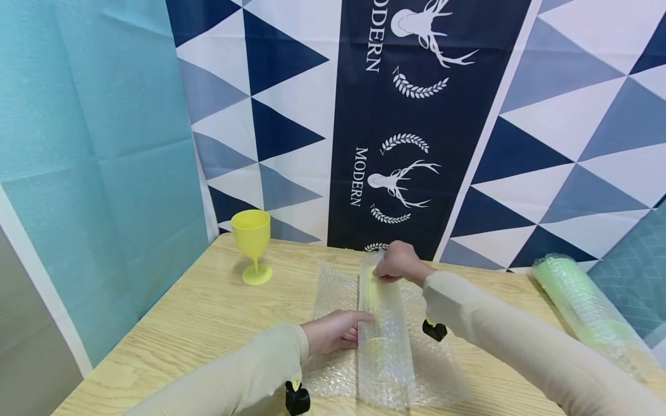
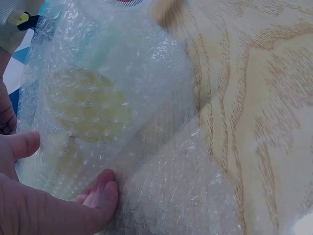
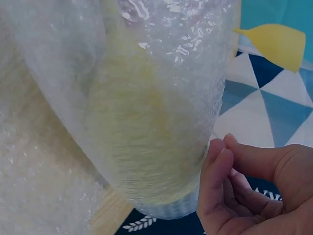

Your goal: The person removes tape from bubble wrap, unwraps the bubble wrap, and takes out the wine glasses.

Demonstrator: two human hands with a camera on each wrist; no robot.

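Bubble wrap (image 1: 413, 378) in head view: long folded strip on the wood-grain surface (image 1: 182, 329), yellow object (image 1: 376, 349) showing through it, loose wrap spread out on both sides. Left hand (image 1: 333, 331) holds the strip's left edge, thumb over the top, fingers curled at the side. Right hand (image 1: 399, 261) grips it near the far end. Yellow goblet (image 1: 251, 231) upright, unwrapped, off to the left; green wrapped bundle (image 1: 580, 300) lies at far right. Patterned cloth (image 1: 291, 75) behind.

Left wrist: yellow round patch blurred under the wrap; thumb and fingers apart, fingertips on the fold edge.

Right wrist: thumb and forefinger closed together at the wrap's edge, yellow rounded shape inside beside them. Goblet partly visible upper right.
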